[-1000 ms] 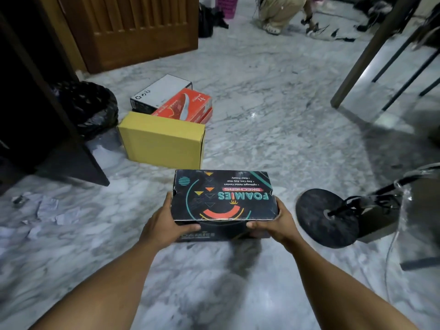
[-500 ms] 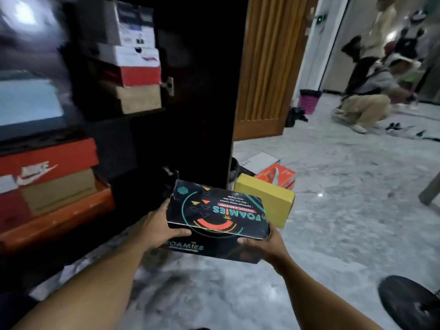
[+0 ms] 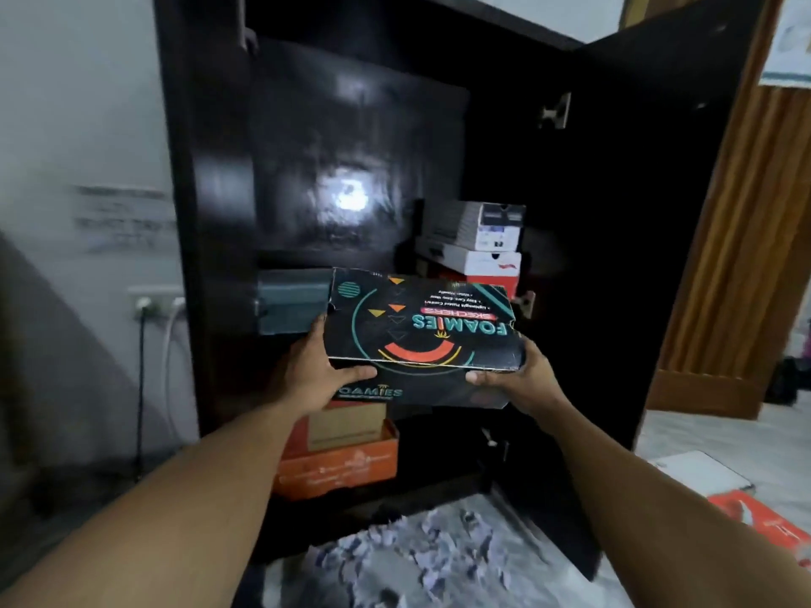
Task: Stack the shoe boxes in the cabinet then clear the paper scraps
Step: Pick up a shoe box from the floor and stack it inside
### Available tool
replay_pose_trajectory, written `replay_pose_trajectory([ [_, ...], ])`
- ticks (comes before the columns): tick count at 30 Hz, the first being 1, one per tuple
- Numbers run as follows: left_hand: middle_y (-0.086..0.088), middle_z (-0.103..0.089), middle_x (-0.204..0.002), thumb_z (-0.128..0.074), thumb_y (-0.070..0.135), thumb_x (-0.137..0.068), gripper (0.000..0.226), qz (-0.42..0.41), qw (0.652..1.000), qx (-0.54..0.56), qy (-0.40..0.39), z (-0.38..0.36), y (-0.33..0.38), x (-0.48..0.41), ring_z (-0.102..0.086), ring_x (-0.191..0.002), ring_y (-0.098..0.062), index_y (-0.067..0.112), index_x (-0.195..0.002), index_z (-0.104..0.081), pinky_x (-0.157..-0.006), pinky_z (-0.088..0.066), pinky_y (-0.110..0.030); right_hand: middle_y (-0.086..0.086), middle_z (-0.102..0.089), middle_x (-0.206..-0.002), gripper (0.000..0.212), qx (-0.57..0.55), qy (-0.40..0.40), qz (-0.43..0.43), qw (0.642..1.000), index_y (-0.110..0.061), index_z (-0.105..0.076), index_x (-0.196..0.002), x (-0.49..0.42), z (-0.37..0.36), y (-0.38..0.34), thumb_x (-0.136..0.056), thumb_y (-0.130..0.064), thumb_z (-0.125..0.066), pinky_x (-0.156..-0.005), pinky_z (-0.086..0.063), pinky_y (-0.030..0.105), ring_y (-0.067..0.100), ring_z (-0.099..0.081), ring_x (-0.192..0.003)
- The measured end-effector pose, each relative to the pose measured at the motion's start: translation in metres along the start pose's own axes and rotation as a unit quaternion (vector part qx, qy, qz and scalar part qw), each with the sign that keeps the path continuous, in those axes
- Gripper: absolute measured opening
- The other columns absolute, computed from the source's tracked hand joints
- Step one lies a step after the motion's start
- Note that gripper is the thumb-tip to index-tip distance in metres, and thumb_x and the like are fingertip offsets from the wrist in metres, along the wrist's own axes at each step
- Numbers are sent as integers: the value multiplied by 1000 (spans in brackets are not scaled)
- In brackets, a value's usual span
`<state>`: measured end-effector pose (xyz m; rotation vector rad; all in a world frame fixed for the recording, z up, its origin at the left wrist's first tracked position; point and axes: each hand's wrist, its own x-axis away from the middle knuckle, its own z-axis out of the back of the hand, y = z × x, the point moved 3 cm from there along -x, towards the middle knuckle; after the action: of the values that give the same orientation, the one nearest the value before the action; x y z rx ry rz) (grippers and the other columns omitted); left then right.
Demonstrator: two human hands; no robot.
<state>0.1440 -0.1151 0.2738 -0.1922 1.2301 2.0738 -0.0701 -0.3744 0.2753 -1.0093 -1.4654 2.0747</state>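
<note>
The black shoe box (image 3: 421, 322), gripped at both ends by the left hand (image 3: 313, 373) and right hand (image 3: 522, 375) with fingers curled under, hangs before the open cabinet (image 3: 614, 212), awaiting a shelf.

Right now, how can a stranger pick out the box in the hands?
Find the tall dark cabinet with its door open. In front of it, a left hand and a right hand hold one box. It alone is black with teal FOAMIES lettering; the boxes behind are white, the one below orange.
</note>
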Motion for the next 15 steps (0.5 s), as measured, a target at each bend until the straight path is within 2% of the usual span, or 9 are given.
replay_pose_trajectory([
  [3,5,-64,-130,-86,66,-51,111,-3,996,27,88,26,25,-13,-61,-118,-17,31,-145,-39,-98,-50,-36,4,-69,-119,93,-62,-26,28,997,-17,-55,-126,-31,-19,-36,-44,-15,-100,-59,-61,37,14,-74,-92],
  [6,-4,-59,-134,-90,45,-64,98,5,983,32,182,39,42,-40,-55,-123,-25,22,-146,-42,-101,-47,-37,7,-62,-120,89,-105,-32,54,993,-5,-39,-130,-68,-38,-61,-59,4,-91,-53,-60,35,14,-74,-83],
  [9,-13,-42,-141,-87,41,-70,97,14,967,22,254,47,50,-68,-48,-128,-30,15,-149,-38,-106,-42,-39,8,-63,-116,81,-142,-33,69,987,-6,-40,-127,-106,-61,-75,-63,4,-89,-54,-61,47,21,-71,-85],
  [11,-14,-38,-141,-84,39,-75,94,19,955,7,295,48,52,-83,-49,-126,-33,14,-150,-34,-101,-43,-39,12,-68,-114,71,-154,-46,86,983,-9,-48,-124,-129,-78,-74,-66,0,-88,-61,-59,59,30,-74,-87],
  [13,-16,-36,-144,-81,34,-80,92,18,945,0,326,48,52,-94,-50,-125,-37,16,-153,-27,-97,-45,-42,12,-71,-112,66,-157,-46,107,981,-11,-52,-123,-149,-95,-67,-68,-7,-89,-62,-59,60,32,-74,-89],
  [15,-19,-32,-151,-77,30,-84,96,21,944,-18,328,44,50,-103,-48,-128,-40,21,-157,-14,-94,-46,-45,11,-71,-112,72,-163,-26,111,980,-11,-51,-126,-168,-109,-58,-66,-16,-91,-62,-61,55,30,-74,-93],
])
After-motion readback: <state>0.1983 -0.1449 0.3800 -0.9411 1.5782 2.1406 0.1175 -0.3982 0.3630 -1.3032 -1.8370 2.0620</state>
